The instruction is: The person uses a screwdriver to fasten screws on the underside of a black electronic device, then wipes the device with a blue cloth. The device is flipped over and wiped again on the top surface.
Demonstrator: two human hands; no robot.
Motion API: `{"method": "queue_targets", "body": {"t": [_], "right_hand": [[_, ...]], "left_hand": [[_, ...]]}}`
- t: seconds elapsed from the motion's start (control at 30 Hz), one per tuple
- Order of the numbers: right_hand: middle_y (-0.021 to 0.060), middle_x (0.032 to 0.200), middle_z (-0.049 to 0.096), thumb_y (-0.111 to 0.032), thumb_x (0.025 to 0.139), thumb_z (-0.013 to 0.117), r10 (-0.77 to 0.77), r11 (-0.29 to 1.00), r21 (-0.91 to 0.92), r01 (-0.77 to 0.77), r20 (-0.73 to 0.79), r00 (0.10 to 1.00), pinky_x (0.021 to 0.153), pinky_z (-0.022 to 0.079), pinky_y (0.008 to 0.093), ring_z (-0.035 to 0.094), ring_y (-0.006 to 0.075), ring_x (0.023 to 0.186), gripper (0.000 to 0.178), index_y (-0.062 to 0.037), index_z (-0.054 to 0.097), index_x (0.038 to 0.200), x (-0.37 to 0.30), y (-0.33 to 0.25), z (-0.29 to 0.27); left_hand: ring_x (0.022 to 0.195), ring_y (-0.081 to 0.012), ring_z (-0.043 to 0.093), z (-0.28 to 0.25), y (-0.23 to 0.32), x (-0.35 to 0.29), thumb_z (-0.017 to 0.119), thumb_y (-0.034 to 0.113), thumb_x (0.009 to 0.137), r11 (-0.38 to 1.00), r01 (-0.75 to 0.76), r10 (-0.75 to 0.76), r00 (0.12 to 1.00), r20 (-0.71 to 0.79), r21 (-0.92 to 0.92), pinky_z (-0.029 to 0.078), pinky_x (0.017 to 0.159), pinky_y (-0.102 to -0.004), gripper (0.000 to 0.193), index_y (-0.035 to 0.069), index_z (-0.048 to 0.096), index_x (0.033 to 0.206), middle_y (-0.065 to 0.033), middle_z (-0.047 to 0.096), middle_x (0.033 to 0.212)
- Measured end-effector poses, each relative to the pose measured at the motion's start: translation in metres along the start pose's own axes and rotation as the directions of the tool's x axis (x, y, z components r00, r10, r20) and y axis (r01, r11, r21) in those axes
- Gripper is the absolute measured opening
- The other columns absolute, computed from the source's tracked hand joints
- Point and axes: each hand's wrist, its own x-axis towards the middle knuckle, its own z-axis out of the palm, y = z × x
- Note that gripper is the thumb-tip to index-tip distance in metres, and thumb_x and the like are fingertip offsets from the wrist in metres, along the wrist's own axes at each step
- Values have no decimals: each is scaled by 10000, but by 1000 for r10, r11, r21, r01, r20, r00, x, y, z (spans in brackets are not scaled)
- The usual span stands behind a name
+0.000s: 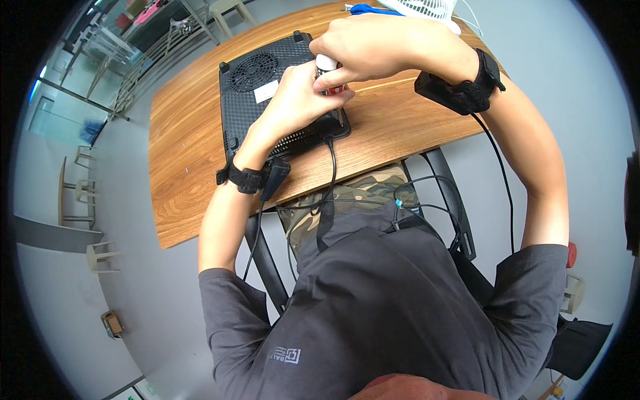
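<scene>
A black flat appliance (235,113), which looks like an induction cooker, lies upside down on the table. Its round fan grille, corner feet and a white label face up. Over its right side, my left hand (300,97) and my right hand (367,50) meet. Both are closed round a small object with a white rounded top (326,63) and dark and red parts lower down. Fingers cover most of it, so its kind does not show. The right hand comes across from the right, at the upper part; the left hand grips lower.
A black cord (333,163) runs from the appliance over the near edge of the wooden table (187,147). At the far right of the table stand a white fan (427,8) and something blue (373,10). Cabled black straps circle both wrists. Stools stand around the room.
</scene>
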Motion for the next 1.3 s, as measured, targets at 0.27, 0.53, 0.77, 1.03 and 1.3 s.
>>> {"method": "queue_targets", "body": {"t": [0.27, 0.53, 0.77, 1.03, 1.3], "right_hand": [[265, 769, 700, -363, 904, 623, 55, 998, 24, -57, 77, 996, 661, 560, 466, 702, 414, 729, 445, 57, 722, 796, -6, -7, -14], [208, 757, 699, -418, 928, 659, 43, 997, 60, -47, 64, 997, 651, 546, 422, 685, 350, 697, 472, 53, 691, 920, -7, -5, -7], [223, 817, 703, -367, 921, 634, -17, 995, 101, -1, 181, 983, 716, 537, 459, 691, 391, 790, 398, 23, 665, 993, -23, 5, -30], [199, 818, 710, -378, 898, 663, -46, 996, 84, 37, 104, 994, 685, 535, 436, 692, 368, 765, 387, 1, 682, 976, -31, 14, -30], [207, 824, 709, -326, 883, 694, -46, 963, 268, 29, 55, 997, 684, 535, 429, 688, 370, 756, 350, 1, 681, 1005, -29, 33, -16]], "left_hand": [[840, -242, 750, -1, 7, -2, 825, 250, 816, 999, -16, 16, 1000, -9, 42, 571, 762, -354, 303, 11, 680, 932, -123, 754, 880], [782, -238, 729, 6, 5, 1, 841, 227, 811, 994, -29, 25, 999, 36, 103, 567, 745, -360, 314, 0, 656, 924, -113, 729, 831], [931, -225, 665, 9, -17, -11, 781, 128, 817, 973, -175, 156, 979, 133, 148, 538, 823, -359, 354, 24, 631, 1120, -125, 673, 1033], [1006, -353, 651, 19, -20, -19, 724, 59, 790, 930, -192, 105, 957, 271, 315, 548, 903, -419, 284, -3, 643, 1055, -165, 633, 1063], [1063, -343, 624, 22, -21, -15, 730, 70, 774, 915, -212, 99, 942, 320, 343, 521, 936, -430, 191, 1, 690, 947, -155, 633, 1063]]}}
